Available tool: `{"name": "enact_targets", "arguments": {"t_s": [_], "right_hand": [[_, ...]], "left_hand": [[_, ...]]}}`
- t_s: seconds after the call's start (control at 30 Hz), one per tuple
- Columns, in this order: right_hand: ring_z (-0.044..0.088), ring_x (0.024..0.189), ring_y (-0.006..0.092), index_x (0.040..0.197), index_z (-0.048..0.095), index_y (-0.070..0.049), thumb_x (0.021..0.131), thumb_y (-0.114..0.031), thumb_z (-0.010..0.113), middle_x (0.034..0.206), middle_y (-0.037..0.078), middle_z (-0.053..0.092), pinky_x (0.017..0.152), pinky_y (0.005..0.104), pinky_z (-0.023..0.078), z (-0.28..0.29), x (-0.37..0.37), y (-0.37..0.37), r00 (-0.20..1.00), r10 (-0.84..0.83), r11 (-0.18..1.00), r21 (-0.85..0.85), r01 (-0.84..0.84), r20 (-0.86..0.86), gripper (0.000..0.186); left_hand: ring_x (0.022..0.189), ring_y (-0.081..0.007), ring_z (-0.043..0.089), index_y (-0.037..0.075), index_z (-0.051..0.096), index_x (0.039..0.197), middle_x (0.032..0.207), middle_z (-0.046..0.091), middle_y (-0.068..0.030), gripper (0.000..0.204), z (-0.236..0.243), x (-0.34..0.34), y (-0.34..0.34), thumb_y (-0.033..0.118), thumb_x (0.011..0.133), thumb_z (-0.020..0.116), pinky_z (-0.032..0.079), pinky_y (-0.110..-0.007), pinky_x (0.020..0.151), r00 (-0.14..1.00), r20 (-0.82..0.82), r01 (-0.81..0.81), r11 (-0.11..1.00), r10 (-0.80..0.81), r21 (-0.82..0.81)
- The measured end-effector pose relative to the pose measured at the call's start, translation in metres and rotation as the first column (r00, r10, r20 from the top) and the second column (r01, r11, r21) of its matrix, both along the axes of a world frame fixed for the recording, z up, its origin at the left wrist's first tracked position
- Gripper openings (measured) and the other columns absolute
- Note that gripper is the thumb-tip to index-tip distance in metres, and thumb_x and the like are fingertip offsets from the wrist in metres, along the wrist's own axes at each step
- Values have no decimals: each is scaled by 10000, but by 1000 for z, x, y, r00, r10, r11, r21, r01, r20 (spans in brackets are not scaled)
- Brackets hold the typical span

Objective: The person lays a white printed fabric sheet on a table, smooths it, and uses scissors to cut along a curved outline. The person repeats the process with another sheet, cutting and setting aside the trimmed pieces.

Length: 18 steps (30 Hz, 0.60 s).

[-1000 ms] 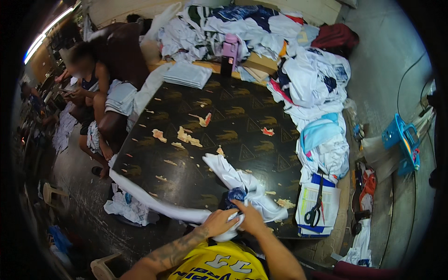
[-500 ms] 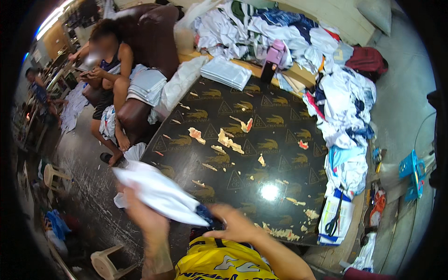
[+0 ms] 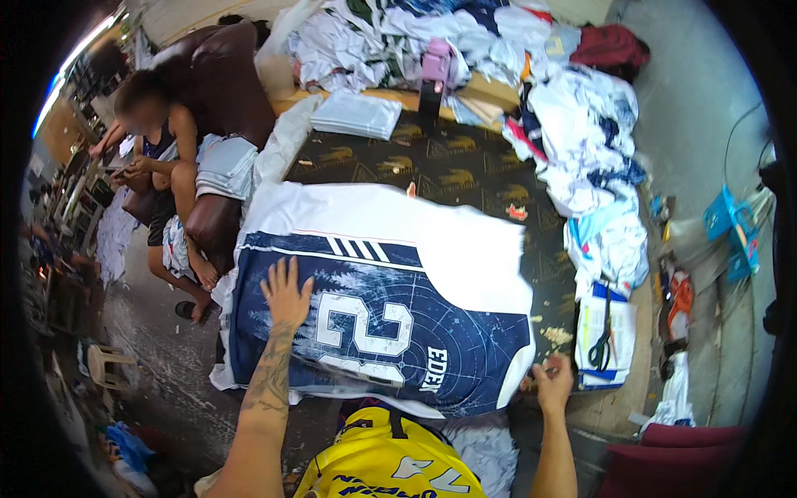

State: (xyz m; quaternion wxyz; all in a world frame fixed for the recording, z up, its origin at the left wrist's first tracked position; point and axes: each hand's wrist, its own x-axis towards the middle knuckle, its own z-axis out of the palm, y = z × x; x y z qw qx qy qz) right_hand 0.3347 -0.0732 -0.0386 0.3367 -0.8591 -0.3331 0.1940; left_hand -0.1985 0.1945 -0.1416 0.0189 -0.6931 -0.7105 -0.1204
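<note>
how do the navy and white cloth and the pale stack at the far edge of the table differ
The navy-and-white cloth is spread out; the pale stack sits in a neat pile.
The cloth bears a large print; the stack looks plain.
The cloth covers much more of the table than the stack, and the left hand rests on it; no hand touches the stack.
Both lie on the dark table.
</note>
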Motion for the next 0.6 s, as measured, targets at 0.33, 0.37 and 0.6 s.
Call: {"name": "enact_targets", "arguments": {"t_s": [0.33,0.37,0.6], "right_hand": [[122,1646,489,1698,386,-253,1017,-528,640,1800,138,223,1288,712,70,-74,-63,104,747,593,781,-442,-441,302,777],[118,1648,485,1701,380,-260,1012,-544,640,1802,133,219,1287,715,56,-71,-54,124,733,613,741,-539,-401,297,789],[122,1653,474,1706,362,-296,1002,-557,655,1806,105,222,1266,748,101,-77,58,284,628,546,836,-412,-363,554,806]], "left_hand": [[1604,-452,276,168,431,1659,1721,351,-218,738,-13,-55,41,563,1057,593,200,-657,1282,999,34,-40,994,37,100],[1610,-455,262,174,411,1671,1731,334,-217,766,-18,-53,62,584,1050,590,193,-659,1284,997,-23,-69,998,69,7],[1637,-454,194,234,328,1716,1779,249,-186,895,-33,1,233,722,1004,567,148,-652,1304,998,65,19,1000,-18,-10]]}}
